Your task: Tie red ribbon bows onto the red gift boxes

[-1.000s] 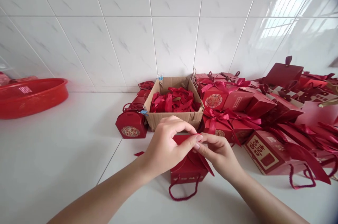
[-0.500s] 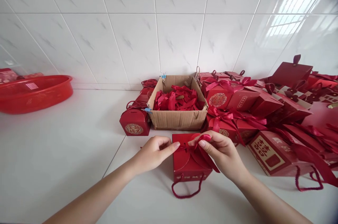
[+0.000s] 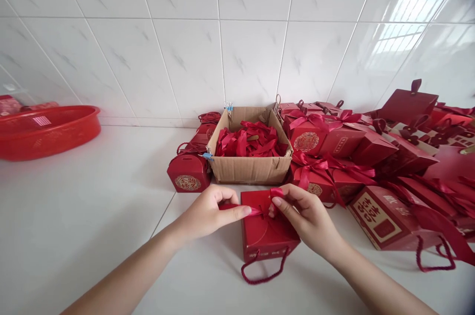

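Note:
A red gift box (image 3: 269, 243) with a twisted cord handle (image 3: 263, 278) stands on the white surface in front of me. A red satin ribbon (image 3: 255, 211) passes through the slots on its top. My left hand (image 3: 213, 211) is closed on one end of the ribbon, left of the box, thumb on top. At the box's right side my right hand (image 3: 302, 213) pinches a loop of the same ribbon between thumb and fingers. Part of the ribbon is hidden behind the fingers.
Behind the box stands a cardboard carton (image 3: 252, 170) full of red ribbons (image 3: 256, 139). Several closed red boxes (image 3: 187, 174) line its left side. Many ribboned boxes (image 3: 386, 213) crowd the right. A red plastic basin (image 3: 50, 134) sits far left, near the tiled wall (image 3: 185, 58).
My left hand has moved slightly left and now draws a ribbon end taut. My right hand has shifted left, and the ribbon tail hanging over the box's right side no longer shows.

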A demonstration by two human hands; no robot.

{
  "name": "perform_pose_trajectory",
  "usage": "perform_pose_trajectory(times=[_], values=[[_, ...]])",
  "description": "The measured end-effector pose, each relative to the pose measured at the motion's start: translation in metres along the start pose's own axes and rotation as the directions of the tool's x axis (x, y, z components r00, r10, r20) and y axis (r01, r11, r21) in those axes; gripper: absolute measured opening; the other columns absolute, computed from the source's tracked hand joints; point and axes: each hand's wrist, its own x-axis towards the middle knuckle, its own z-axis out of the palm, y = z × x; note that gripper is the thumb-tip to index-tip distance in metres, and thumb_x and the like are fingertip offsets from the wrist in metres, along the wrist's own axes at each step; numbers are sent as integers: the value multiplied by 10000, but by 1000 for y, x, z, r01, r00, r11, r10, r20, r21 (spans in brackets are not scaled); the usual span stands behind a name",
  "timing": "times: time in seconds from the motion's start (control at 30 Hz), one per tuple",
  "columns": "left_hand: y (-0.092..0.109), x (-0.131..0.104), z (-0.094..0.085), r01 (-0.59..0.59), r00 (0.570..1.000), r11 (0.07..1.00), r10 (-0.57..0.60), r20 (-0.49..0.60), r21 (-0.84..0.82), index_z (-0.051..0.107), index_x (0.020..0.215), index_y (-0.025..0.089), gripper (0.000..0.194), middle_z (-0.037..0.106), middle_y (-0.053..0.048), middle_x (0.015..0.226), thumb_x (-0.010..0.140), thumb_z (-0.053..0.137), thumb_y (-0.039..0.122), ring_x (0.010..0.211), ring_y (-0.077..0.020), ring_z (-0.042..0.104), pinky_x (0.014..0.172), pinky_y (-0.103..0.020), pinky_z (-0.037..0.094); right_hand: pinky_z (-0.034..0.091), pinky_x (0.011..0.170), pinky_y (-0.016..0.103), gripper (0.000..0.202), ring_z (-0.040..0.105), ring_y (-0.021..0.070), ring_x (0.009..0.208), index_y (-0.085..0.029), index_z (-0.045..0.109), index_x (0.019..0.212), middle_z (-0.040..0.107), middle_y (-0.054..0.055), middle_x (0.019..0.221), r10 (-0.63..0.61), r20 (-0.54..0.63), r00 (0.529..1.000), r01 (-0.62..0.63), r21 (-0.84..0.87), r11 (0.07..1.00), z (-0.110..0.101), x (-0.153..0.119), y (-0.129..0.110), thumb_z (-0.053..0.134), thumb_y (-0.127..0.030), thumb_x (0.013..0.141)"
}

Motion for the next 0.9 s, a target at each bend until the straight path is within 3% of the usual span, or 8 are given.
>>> perform_pose_trajectory(times=[0.13,0.23,0.33,0.47,0.57,0.7,0.8,0.9], values=[[25,-10,-13,-213,967,927,246,-72,308,635,693,196,197,572,-1,727,799,634,362,663,-132,516,597,-251,395,439,566,244,208,561,148,611,-171,624,772,635,27,663,60,-55,997,-65,-100,993,6,4,-8,542,-332,875],[50,-10,-20,-405,888,748,458,33,525,695,728,222,176,602,-28,820,841,561,216,745,-157,534,656,-276,423,430,560,252,179,558,159,620,-180,676,853,643,27,685,26,-60,998,-35,-152,988,8,6,-9,547,-304,855],[69,3,-22,-531,827,661,542,152,531,723,814,244,271,637,-42,916,869,474,151,836,-183,548,746,-305,446,433,604,265,183,544,155,622,-188,684,821,621,16,657,-101,25,995,104,-202,974,8,5,-9,515,-248,858],[72,31,-17,-598,794,661,564,225,453,714,817,239,231,641,-28,923,846,516,123,927,-185,546,826,-304,442,410,599,265,238,484,142,605,-176,618,641,543,10,600,-216,101,971,233,-210,950,5,1,-9,523,-230,853],[59,44,-8,-562,801,665,585,124,491,689,862,234,128,646,-17,982,805,605,156,983,-199,539,937,-369,380,429,607,258,253,519,152,671,-168,651,701,577,43,728,-157,70,985,164,-110,980,5,-1,-7,540,-308,879],[37,36,3,-408,819,852,500,-281,327,601,832,177,157,615,-32,848,887,515,296,821,-168,561,773,-312,441,436,602,247,274,534,149,689,-168,677,737,575,54,775,-98,25,995,100,-59,993,6,-1,-3,547,-352,893],[27,23,8,-319,923,943,331,-194,90,606,768,173,263,616,-18,768,881,523,396,711,-143,560,649,-265,443,435,587,242,249,529,139,656,-175,681,750,579,36,719,-127,28,992,128,-71,989,6,0,-2,559,-342,890],[20,13,12,-301,949,954,298,-105,-16,659,844,185,168,664,-31,871,833,609,345,826,-164,605,742,-271,468,456,602,238,145,549,130,655,-191,632,812,618,21,735,-112,-6,994,112,-7,994,9,0,0,604,-322,867]])
